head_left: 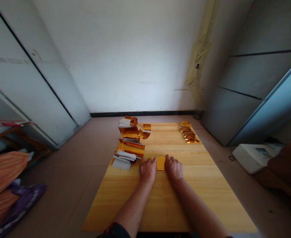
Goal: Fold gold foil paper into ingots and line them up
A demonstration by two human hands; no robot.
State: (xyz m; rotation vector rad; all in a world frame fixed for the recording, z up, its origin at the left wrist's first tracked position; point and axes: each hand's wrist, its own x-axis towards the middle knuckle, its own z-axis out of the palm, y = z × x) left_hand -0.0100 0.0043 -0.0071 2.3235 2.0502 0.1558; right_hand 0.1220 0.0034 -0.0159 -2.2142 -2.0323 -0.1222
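Note:
A small sheet of gold foil paper lies on the wooden table between my two hands, its lower edge looking folded. My left hand grips its left edge, fingers curled and thumb along the paper. At the right edge, my right hand holds it the same way with bent fingers. Loose gold foil sheets with white backs are heaped left of my left hand. Farther off at the right, a row of folded gold foil pieces overlaps along the table's edge.
The wooden table stands before a white wall. A grey cabinet is at the right, with a white foam box on the floor. Orange and purple bags lie at the left.

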